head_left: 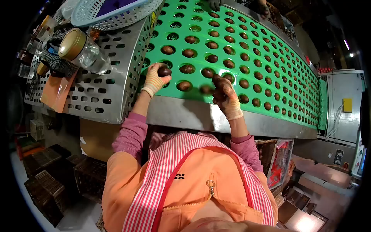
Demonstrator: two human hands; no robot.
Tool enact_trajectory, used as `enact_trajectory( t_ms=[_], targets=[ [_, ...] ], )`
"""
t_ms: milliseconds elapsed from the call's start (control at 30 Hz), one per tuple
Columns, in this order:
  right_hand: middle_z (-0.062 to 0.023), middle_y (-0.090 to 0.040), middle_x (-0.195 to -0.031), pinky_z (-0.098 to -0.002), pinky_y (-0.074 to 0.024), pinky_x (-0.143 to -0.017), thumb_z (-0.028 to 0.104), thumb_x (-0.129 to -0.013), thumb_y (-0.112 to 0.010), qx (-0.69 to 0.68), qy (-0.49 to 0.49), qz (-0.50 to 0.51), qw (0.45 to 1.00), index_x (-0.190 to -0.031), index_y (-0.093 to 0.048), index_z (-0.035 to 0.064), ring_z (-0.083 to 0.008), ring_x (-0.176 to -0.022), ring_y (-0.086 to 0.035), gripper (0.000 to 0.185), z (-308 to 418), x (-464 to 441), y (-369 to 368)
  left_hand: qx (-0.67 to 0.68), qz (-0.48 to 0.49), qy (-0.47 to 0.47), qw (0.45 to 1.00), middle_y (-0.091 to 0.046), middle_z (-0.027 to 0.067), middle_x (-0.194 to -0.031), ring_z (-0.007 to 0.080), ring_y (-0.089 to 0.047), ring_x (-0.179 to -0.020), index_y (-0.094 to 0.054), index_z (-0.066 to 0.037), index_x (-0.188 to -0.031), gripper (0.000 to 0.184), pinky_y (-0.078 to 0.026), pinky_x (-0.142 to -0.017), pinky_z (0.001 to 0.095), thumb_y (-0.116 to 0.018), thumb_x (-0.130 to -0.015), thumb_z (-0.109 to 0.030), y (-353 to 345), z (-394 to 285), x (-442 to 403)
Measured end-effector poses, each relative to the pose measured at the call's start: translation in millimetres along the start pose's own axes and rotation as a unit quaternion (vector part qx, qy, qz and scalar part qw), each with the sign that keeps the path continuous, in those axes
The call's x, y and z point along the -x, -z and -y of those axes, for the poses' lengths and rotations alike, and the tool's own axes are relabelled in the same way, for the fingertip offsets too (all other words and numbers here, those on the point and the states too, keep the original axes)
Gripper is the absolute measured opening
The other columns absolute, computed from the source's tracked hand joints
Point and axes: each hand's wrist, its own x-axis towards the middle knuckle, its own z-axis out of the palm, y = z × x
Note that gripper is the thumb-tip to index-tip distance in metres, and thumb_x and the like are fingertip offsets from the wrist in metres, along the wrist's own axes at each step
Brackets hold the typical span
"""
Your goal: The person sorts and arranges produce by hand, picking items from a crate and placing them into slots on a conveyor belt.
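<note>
My left hand [155,80], in a pale striped glove, pinches a dark brown egg [164,72] above the left edge of the green perforated belt [201,79]. My right hand [228,97], in a similar glove with dark-stained fingers, is curled over the belt's near edge. What lies within those fingers cannot be made out. Just left of the fingertips a brown egg [206,89] is smeared by motion. Brown eggs fill many of the belt's round holes, such as one egg [184,86] between my hands. Several holes at the upper left hold no egg.
A perforated metal shelf [112,73] on the left carries a lidded glass jar [89,54] and a pale blue basket [127,19]. Another person's gloved hand [215,4] is at the belt's far side. A metal rail [185,112] borders the near side. Crates [44,189] stand below left.
</note>
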Motion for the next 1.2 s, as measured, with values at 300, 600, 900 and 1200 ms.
enact_trajectory(
  t_ms=[300,600,900,1200],
  targets=[
    [-0.0071,-0.060,-0.108,-0.0300,-0.0510,-0.083,0.026,-0.085,-0.067,0.144,-0.033,0.039,0.988,-0.131,-0.052,0.0007,-0.0162,-0.097,-0.059,0.054,36,-80,-55,-0.005,0.113,0.097,0.989,-0.067,0.0181,-0.100,0.0326,-0.066,-0.097,-0.059,-0.009,-0.116,0.051,-0.051,-0.087,0.0390,-0.076,-0.071,-0.024,15,-29,-48],
    [-0.0048,-0.064,-0.103,-0.0295,-0.0505,-0.071,0.027,-0.082,-0.073,0.318,-0.111,0.114,0.935,-0.120,-0.061,0.0074,-0.0160,-0.087,-0.061,0.044,-15,-291,-92,-0.098,0.137,0.099,0.981,-0.068,0.0149,-0.102,0.0366,-0.064,-0.096,-0.055,-0.016,-0.119,0.052,-0.052,-0.085,0.0439,-0.072,-0.071,-0.027,10,-44,4],
    [-0.0217,-0.054,-0.127,-0.0437,-0.0502,-0.093,0.043,-0.076,-0.076,0.786,0.033,-0.004,0.618,-0.135,-0.050,0.0188,-0.0377,-0.108,-0.061,0.069,23,-368,-33,0.074,0.049,0.119,0.989,-0.065,0.0165,-0.105,0.0314,-0.064,-0.096,-0.058,-0.009,-0.116,0.050,-0.053,-0.085,0.0385,-0.077,-0.071,-0.019,12,-22,18],
    [-0.0155,-0.046,-0.140,-0.0462,-0.0437,-0.101,0.024,-0.086,-0.065,0.744,0.243,0.191,0.593,-0.131,-0.053,0.0193,-0.0384,-0.123,-0.048,0.046,-9,-380,-83,0.100,0.054,0.145,0.983,-0.067,0.0147,-0.104,0.0307,-0.066,-0.095,-0.058,-0.009,-0.116,0.051,-0.053,-0.085,0.0389,-0.079,-0.070,-0.018,9,-16,16]
  ],
)
